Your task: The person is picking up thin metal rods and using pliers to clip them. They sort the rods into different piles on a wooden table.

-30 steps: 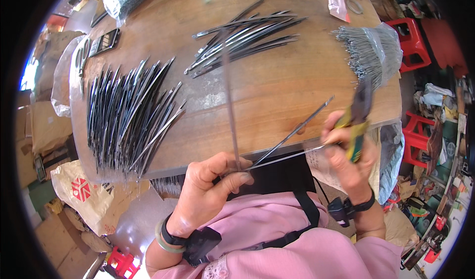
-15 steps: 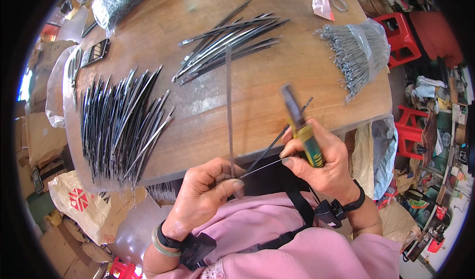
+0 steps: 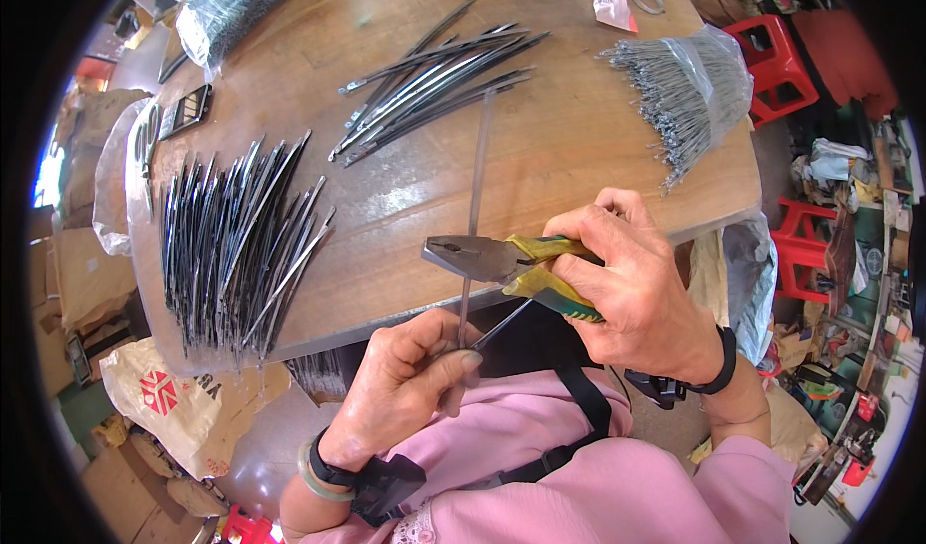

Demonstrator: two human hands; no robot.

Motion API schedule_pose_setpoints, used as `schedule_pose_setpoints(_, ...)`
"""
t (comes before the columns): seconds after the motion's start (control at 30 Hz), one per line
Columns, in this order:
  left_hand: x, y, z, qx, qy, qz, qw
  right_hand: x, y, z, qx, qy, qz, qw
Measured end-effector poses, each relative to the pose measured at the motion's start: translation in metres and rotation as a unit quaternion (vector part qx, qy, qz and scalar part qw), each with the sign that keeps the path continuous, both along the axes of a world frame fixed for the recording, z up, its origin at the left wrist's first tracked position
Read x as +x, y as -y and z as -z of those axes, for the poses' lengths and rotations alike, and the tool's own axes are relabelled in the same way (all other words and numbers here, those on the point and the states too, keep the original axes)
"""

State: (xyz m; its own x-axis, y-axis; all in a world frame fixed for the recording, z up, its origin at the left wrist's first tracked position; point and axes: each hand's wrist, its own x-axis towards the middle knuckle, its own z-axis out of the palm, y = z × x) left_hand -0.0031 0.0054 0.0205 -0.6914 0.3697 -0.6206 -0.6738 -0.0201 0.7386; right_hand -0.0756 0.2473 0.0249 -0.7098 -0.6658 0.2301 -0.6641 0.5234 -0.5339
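In my right hand (image 3: 632, 284) are combination pliers (image 3: 482, 258) with yellow and green handles. Their jaws point left and cross in front of a long thin greyish strip (image 3: 479, 173). The lower end of that strip is pinched between the thumb and fingers of my left hand (image 3: 410, 375). A thin dark rod (image 3: 505, 322) also runs from that pinch, up and right toward the pliers; its far end is hidden behind them. Whether the jaws touch the strip I cannot tell.
A dense pile of black strips (image 3: 236, 255) lies on the wooden table (image 3: 617, 168) at left. More strips (image 3: 434, 76) lie behind. A bagged bundle of thin metal rods (image 3: 685, 100) is at right. A phone-like device (image 3: 186, 110) and scissors (image 3: 146, 139) sit near the left edge.
The pliers have swung from pointing up to pointing left, in front of the strip. My right hand has turned and let go of the dark rod. The strip's top has tilted right.
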Motion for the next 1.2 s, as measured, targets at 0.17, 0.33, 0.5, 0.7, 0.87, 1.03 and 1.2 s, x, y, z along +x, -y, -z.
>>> schedule_pose_setpoints(0.17, -0.015, 0.021, -0.005, 0.039, -0.107, 0.017, 0.993, 0.004, 0.001, -0.004, -0.045, 0.024, 0.018, 0.999)
schedule_pose_setpoints(0.33, -0.021, 0.012, 0.0, 0.139, 0.05, -0.041, 0.988, 0.004, 0.007, -0.014, -0.042, 0.008, -0.005, 0.999)
schedule_pose_setpoints(0.5, -0.026, -0.009, 0.006, 0.14, 0.128, 0.011, 0.982, 0.013, 0.008, 0.0, -0.038, 0.003, -0.014, 0.999)
schedule_pose_setpoints(0.7, -0.011, -0.019, 0.013, 0.198, 0.184, -0.207, 0.94, 0.007, 0.005, -0.004, -0.02, -0.077, 0.053, 0.995)
schedule_pose_setpoints(0.87, 0.004, -0.021, 0.017, 0.137, 0.013, -0.241, 0.961, 0.027, -0.022, 0.006, -0.07, 0.206, 0.064, 0.974)
schedule_pose_setpoints(1.03, 0.008, -0.023, 0.007, 0.049, -0.113, -0.217, 0.968, 0.037, -0.014, 0.009, -0.086, 0.275, 0.014, 0.958)
schedule_pose_setpoints(1.2, 0.008, -0.022, 0.012, -0.011, -0.103, -0.202, 0.974, 0.037, -0.01, 0.007, -0.011, 0.24, -0.047, 0.97)
